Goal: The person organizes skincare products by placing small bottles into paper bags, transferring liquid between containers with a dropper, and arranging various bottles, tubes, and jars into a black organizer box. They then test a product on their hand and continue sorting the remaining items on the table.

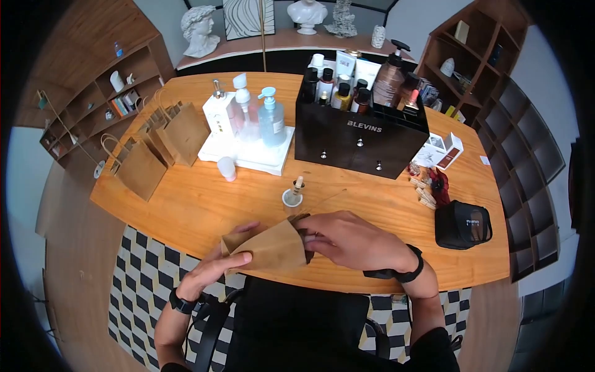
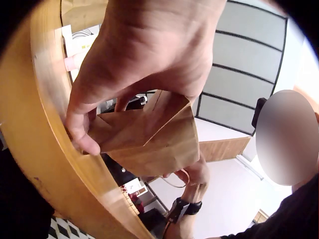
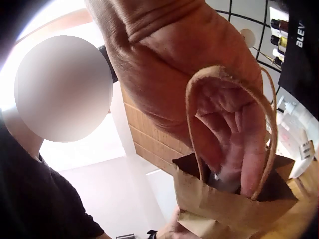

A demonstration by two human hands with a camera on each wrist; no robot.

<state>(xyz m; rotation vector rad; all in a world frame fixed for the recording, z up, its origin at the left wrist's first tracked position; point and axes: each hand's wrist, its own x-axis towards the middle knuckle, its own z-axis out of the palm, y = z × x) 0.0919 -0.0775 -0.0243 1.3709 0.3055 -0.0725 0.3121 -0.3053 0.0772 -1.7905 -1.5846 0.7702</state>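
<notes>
A small brown paper bag [image 1: 273, 248] is tilted on its side above the front edge of the table, its mouth toward the right. My left hand [image 1: 214, 266] grips it around the bottom end, thumb on the near face and fingers on the far side. My right hand [image 1: 359, 242] reaches into the mouth, and its fingertips are hidden inside. In the right wrist view, a twisted paper handle [image 3: 219, 73] loops in front of that hand's fingers. Something pale and shiny shows by the fingertips; I cannot tell whether the hand holds it.
Beyond the bag stands a small white cup [image 1: 292, 199] with a stick-like thing in it. Pump bottles share a white tray [image 1: 242, 161]. A dark cosmetics box [image 1: 334, 139] holds several bottles. More paper bags [image 1: 139, 170] stand left; a black pouch [image 1: 455, 226] sits right.
</notes>
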